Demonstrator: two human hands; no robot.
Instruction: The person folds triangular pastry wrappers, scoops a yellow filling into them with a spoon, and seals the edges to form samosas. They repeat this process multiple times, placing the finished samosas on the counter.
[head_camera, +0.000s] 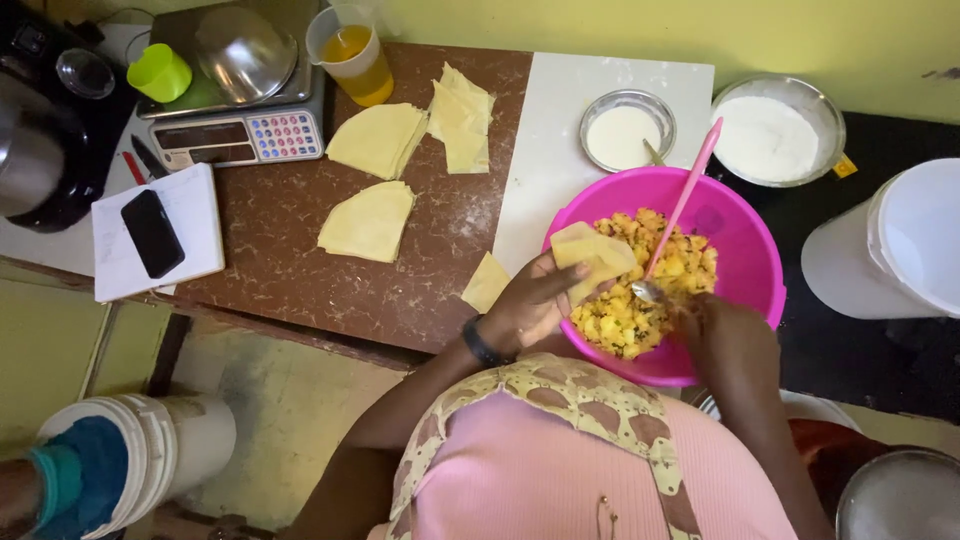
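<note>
- The left hand (530, 305) grips a folded, pale yellow pastry sheet (592, 255), its fingers closed around the sheet's lower edge; the sheet stands up from the hand toward 1 o'clock.
- The right hand (715, 320) closes on the low end of a pink spoon (683, 205), whose handle slants up toward 1 o'clock past the bowl's far rim.
- The spoon's metal tip sits in the yellow filling (640, 295), just at 4 o'clock of the held sheet.
- Both hands hang over the near half of a pink bowl (750, 250), close together but not touching, with the filling between them.
- At 12 o'clock from the bowl a small metal dish of white liquid (626, 130) rests on a white board (570, 130).
- At 1 o'clock stands a larger metal bowl of white flour (775, 130).
- At 9 to 10 o'clock, on the brown table (280, 270), lie stacks of folded pastry sheets (370, 220), well apart from the hands.
- One single sheet (487, 283) lies just at 10 o'clock of the left hand, at the board's edge.
</note>
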